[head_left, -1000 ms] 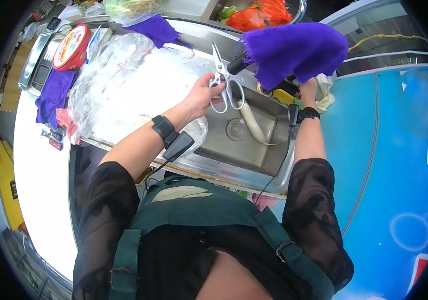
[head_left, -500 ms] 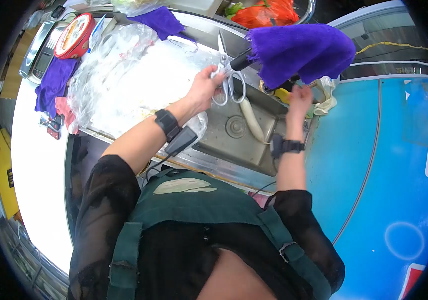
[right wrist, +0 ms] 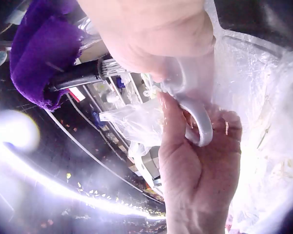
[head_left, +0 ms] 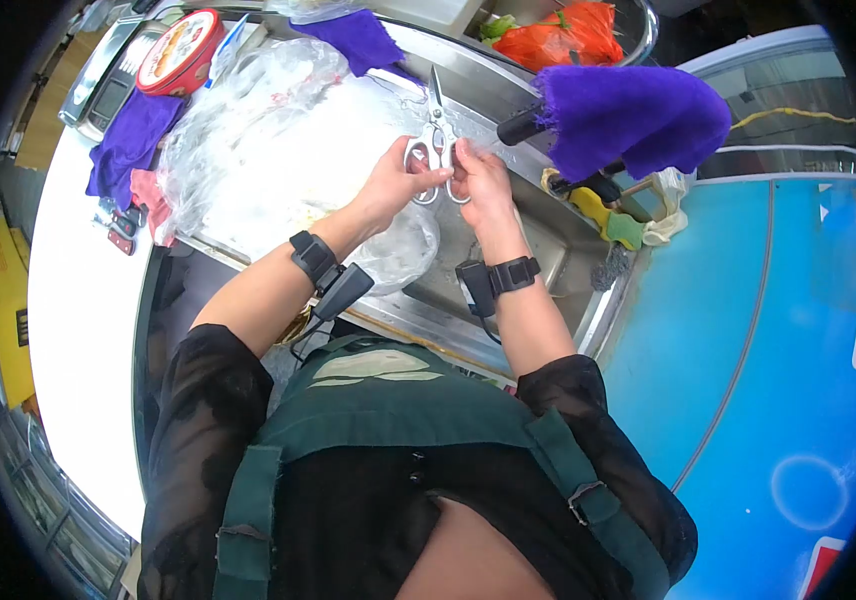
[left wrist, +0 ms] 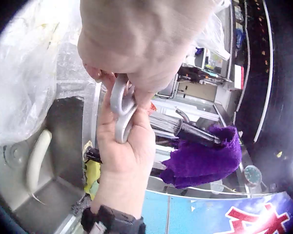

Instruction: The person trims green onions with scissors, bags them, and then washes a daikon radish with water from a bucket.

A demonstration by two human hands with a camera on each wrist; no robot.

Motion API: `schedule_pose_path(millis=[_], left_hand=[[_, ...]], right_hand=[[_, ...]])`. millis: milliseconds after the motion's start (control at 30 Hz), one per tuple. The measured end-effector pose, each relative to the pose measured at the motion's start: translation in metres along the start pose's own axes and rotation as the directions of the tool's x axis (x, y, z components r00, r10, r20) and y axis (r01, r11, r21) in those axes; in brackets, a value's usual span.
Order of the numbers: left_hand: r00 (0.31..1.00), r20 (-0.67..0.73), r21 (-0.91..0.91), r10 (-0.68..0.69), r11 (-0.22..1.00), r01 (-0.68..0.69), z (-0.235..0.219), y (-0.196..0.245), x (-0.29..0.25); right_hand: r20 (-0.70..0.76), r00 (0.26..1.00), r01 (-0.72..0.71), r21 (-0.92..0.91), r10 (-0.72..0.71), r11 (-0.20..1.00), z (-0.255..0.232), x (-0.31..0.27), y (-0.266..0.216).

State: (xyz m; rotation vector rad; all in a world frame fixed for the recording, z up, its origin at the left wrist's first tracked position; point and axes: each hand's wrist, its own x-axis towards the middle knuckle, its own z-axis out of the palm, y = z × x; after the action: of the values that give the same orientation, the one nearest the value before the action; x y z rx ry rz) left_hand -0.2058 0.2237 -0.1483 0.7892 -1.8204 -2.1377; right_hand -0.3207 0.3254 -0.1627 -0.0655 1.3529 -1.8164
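Note:
A pair of white-handled scissors (head_left: 435, 112) is held up over the sink's left part, blades pointing away from me. My left hand (head_left: 388, 188) grips the left handle loop. On the other loop (right wrist: 201, 124), the fingers of my right hand (head_left: 488, 185) pinch from the right side. Both hands partly cover the handles. Water streams from a black faucet (head_left: 520, 128) just right of the scissors. A long white radish (left wrist: 38, 161) lies in the metal sink (head_left: 558, 240) below, mostly hidden by my right arm in the head view.
A purple cloth (head_left: 633, 120) drapes over the faucet. Clear plastic sheeting (head_left: 258, 130) covers the counter on the left. A yellow-green sponge (head_left: 623, 232) and a scouring pad (head_left: 608, 270) sit at the sink's right edge. A red round tin (head_left: 180, 52) stands back left.
My right hand has left the sink's right rear corner, moved left and taken hold of the scissors' right handle. My left hand has kept its grip on the scissors.

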Motion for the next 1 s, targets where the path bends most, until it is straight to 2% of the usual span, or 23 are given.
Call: schedule_pose_path(millis=[67, 100, 133, 200, 233, 267, 333, 367, 400, 467, 500, 533, 567, 600, 667, 700, 733, 800, 867, 933, 1000], left_hand=[[0.999, -0.049, -0.12, 0.022, 0.992, -0.028, 0.001, -0.003, -0.005], [0.997, -0.064, -0.185, -0.031, 0.982, 0.019, 0.004, -0.005, -0.007], [0.997, -0.068, -0.191, -0.029, 0.981, 0.016, 0.006, -0.005, -0.008], [0.965, 0.131, -0.215, -0.228, 0.943, 0.253, 0.012, -0.004, -0.006], [0.952, 0.17, -0.247, -0.256, 0.924, 0.292, 0.017, -0.002, -0.003], [0.953, 0.171, -0.254, -0.249, 0.924, 0.287, 0.023, 0.0, 0.003], [0.976, 0.096, -0.385, -0.198, 0.897, 0.22, 0.034, 0.002, 0.015], [0.975, 0.078, -0.527, -0.206, 0.822, 0.216, 0.039, 0.001, 0.019], [0.976, 0.084, -0.532, -0.201, 0.819, 0.214, 0.042, 0.0, 0.021], [0.973, 0.133, -0.496, -0.187, 0.838, 0.229, 0.044, 0.001, 0.022], [0.973, 0.138, -0.496, -0.187, 0.837, 0.232, 0.043, 0.0, 0.019], [0.957, 0.208, -0.412, -0.201, 0.87, 0.272, 0.042, -0.002, 0.015], [0.936, 0.276, -0.32, -0.219, 0.897, 0.304, 0.04, -0.003, 0.011], [0.935, 0.28, -0.317, -0.218, 0.898, 0.304, 0.037, -0.004, 0.008], [0.959, 0.256, -0.288, -0.12, 0.938, 0.194, 0.03, -0.001, -0.002], [0.969, 0.185, -0.324, -0.166, 0.92, 0.22, 0.027, 0.002, -0.008], [0.969, 0.18, -0.324, -0.17, 0.92, 0.221, 0.024, 0.0, -0.01], [0.942, 0.308, -0.359, -0.133, 0.901, 0.245, 0.016, -0.007, -0.012], [0.948, 0.308, -0.402, -0.082, 0.892, 0.208, 0.02, 0.0, -0.012], [0.951, 0.264, -0.373, -0.159, 0.893, 0.253, 0.026, 0.01, -0.013], [0.948, 0.271, -0.373, -0.166, 0.89, 0.262, 0.037, 0.006, -0.002]], right_hand=[[0.003, 1.0, 0.026, 0.055, -0.027, 0.998, 0.007, 0.002, -0.001], [-0.02, 0.997, 0.072, 0.114, -0.07, 0.991, 0.005, 0.009, 0.002], [-0.016, 0.997, 0.071, 0.107, -0.07, 0.992, 0.002, 0.015, 0.001], [-0.008, 0.977, 0.212, 0.174, -0.214, 0.962, -0.007, 0.025, -0.004], [-0.035, 0.976, 0.216, 0.137, -0.214, 0.967, -0.008, 0.025, -0.013], [-0.032, 0.976, 0.22, 0.129, -0.218, 0.967, -0.009, 0.023, -0.019], [-0.051, 0.962, 0.269, 0.051, -0.266, 0.962, -0.011, 0.013, -0.03], [-0.071, 0.955, 0.289, -0.007, -0.288, 0.957, -0.007, 0.002, -0.036], [-0.073, 0.953, 0.294, -0.015, -0.294, 0.956, -0.011, -0.002, -0.035], [-0.171, 0.922, 0.342, -0.06, -0.347, 0.938, -0.02, -0.008, -0.03], [-0.176, 0.924, 0.331, -0.067, -0.338, 0.941, -0.026, -0.013, -0.028], [-0.182, 0.923, 0.333, -0.069, -0.34, 0.94, -0.03, -0.019, -0.026], [-0.148, 0.937, 0.305, -0.089, -0.315, 0.948, -0.035, -0.026, -0.024], [-0.112, 0.95, 0.278, -0.11, -0.29, 0.954, -0.039, -0.033, -0.022], [-0.098, 0.954, 0.271, -0.115, -0.282, 0.956, -0.033, -0.057, -0.019], [-0.063, 0.973, 0.214, -0.109, -0.222, 0.971, -0.032, -0.07, -0.016], [-0.024, 0.987, 0.155, -0.105, -0.158, 0.982, -0.031, -0.08, -0.012], [-0.029, 0.992, 0.122, -0.085, -0.125, 0.989, -0.028, -0.094, -0.003], [-0.02, 0.999, 0.027, -0.1, -0.029, 0.995, -0.021, -0.109, -0.006], [-0.026, 1.0, 0.008, -0.147, -0.012, 0.989, -0.026, -0.117, -0.003], [-0.077, 0.996, 0.043, -0.1, -0.051, 0.994, -0.03, -0.122, -0.006]])
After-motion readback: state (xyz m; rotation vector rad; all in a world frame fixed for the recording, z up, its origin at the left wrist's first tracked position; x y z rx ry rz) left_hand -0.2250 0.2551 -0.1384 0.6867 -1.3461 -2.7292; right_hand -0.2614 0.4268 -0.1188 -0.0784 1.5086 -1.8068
